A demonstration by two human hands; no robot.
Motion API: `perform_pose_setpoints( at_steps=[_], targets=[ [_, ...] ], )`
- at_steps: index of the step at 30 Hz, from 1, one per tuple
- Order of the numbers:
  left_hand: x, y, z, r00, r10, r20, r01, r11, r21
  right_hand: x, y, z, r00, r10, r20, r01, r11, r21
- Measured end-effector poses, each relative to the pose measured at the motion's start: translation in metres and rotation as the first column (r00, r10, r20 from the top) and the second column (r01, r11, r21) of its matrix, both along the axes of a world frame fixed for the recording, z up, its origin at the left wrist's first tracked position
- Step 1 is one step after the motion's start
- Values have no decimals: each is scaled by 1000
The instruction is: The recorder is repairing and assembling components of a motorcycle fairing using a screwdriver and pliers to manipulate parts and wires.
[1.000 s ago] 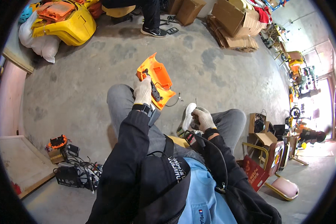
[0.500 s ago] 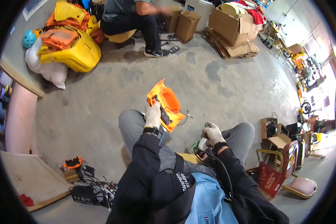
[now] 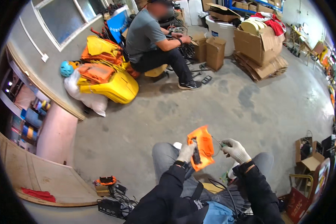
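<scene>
Holding the orange plastic part [image 3: 201,146] up over the knees in the left hand [image 3: 185,152], gloved grip wrapped tightly around its left edge beside a dark fitting on its face. Now bringing the right hand [image 3: 234,149] in from the right, where a second ago resting lower by the right knee and well apart from the part; grip narrow, seemingly pinching a thin wire or small green-tipped tool [image 3: 219,143] just beside the part's right edge, though too small for telling which. Judging from that shift: passing from merely carrying the part one-handed to working on it with both hands, probably at the wiring. Sitting above the grey concrete floor [image 3: 227,100]. Farther off, another person [image 3: 153,41] sitting among yellow and orange shells [image 3: 112,80] and cardboard boxes [image 3: 212,50].
</scene>
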State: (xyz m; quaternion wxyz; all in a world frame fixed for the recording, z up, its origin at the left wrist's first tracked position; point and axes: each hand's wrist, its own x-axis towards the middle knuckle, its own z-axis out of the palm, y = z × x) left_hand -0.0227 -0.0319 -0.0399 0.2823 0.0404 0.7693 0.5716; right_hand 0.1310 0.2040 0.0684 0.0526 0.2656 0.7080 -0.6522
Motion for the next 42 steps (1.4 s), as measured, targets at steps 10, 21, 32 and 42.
perform_pose_setpoints(
  at_steps=[10,21,32,42],
  targets=[
    [18,43,24,826,-180,535,-27,934,356,-11,27,-30,993,119,5,-117,967,226],
    [18,69,86,963,-227,148,220,974,60,-12,38,-44,959,-246,-140,282,787,549],
    [18,68,131,953,-300,-43,301,918,259,-15,44,-27,959,-234,-157,257,955,145],
    [-14,79,90,917,-384,-103,394,913,103,-40,39,-4,971,-232,-50,236,969,72]
  ],
)
